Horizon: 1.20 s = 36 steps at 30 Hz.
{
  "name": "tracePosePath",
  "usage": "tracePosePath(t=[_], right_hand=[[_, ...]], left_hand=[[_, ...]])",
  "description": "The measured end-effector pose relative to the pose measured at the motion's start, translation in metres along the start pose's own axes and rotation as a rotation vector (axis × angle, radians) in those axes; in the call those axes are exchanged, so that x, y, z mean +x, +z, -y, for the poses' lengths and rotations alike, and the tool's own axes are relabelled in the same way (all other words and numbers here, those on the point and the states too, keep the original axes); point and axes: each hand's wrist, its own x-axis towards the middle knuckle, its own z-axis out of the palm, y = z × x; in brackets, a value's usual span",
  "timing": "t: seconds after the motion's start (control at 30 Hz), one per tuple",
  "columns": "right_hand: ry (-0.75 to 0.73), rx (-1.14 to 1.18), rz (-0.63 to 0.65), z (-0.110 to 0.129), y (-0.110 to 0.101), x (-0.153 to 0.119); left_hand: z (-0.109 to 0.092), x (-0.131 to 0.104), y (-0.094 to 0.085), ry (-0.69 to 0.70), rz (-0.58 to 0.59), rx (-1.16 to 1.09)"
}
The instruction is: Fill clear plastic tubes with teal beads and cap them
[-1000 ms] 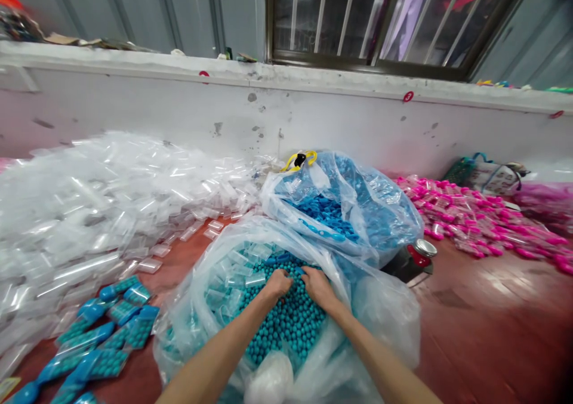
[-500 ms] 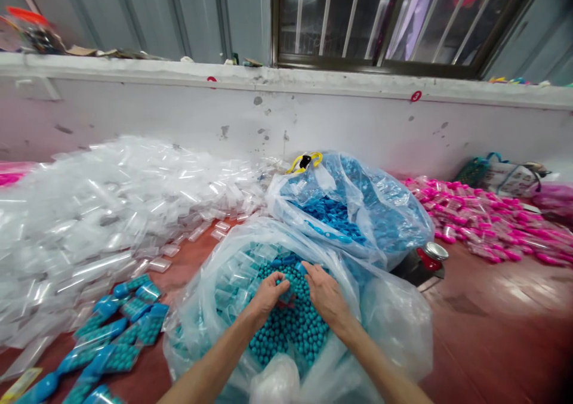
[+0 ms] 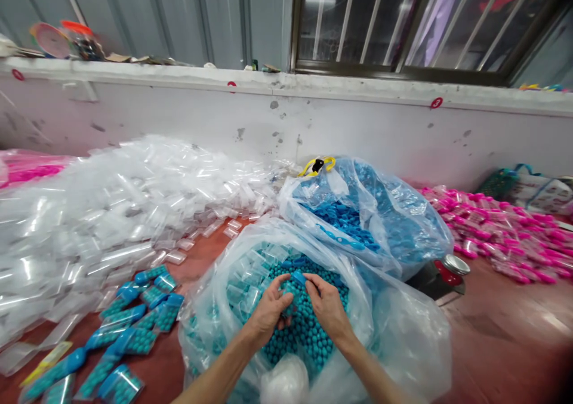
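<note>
My left hand [image 3: 270, 310] is closed around a small clear container, mostly hidden by the fingers, over the open plastic bag [image 3: 210, 284] of teal beads [image 3: 308, 332]. Between thumb and fingers, my right hand [image 3: 327, 308] pinches a blue cap [image 3: 298, 277] at the container's upper end. Whether the cap is seated on it I cannot tell. Empty clear containers [image 3: 250, 278] lie on the beads at the bag's left side.
A bag of blue caps [image 3: 344, 222] stands behind. Clear containers [image 3: 134, 201] are heaped at left, bead-filled capped ones [image 3: 129, 332] lie on the red floor [image 3: 501, 332]. Pink-capped pieces [image 3: 501, 231] and a silver-lidded jar [image 3: 454, 267] are at right.
My right hand has come in toward my left hand and now pinches the blue cap at the container. The view has shifted left, so the scene sits further right.
</note>
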Motion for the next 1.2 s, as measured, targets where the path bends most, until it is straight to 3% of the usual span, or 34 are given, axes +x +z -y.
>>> tracePosePath(t=[0.17, 0.4, 0.5, 0.67, 0.77, 1.0, 1.13, 1.2], right_hand=[[-0.089, 0.032, 0.116, -0.002, -0.003, -0.003], [-0.034, 0.076, 0.079, -0.004, -0.007, -0.007], [-0.082, 0.041, 0.156, -0.001, -0.009, -0.008], [-0.086, -0.105, 0.347, 0.004, -0.031, -0.007], [-0.045, -0.093, 0.256, 0.006, -0.031, -0.006], [0.098, 0.181, 0.099, 0.004, 0.010, -0.016], [0.164, 0.301, 0.038, 0.009, 0.011, -0.015], [0.166, 0.303, 0.073, 0.011, 0.008, -0.015]], left_hand=[[-0.004, -0.009, -0.002, 0.037, -0.016, 0.061], [-0.011, -0.016, -0.006, 0.017, -0.013, 0.128], [-0.010, -0.018, -0.006, 0.041, 0.003, 0.134], [-0.001, -0.017, -0.016, 0.058, 0.006, 0.179], [0.001, -0.015, -0.018, 0.081, 0.032, 0.200], [-0.001, -0.020, -0.006, 0.093, 0.009, 0.109], [-0.002, -0.025, -0.001, 0.075, -0.064, 0.010], [-0.003, -0.029, 0.001, 0.072, -0.086, -0.001]])
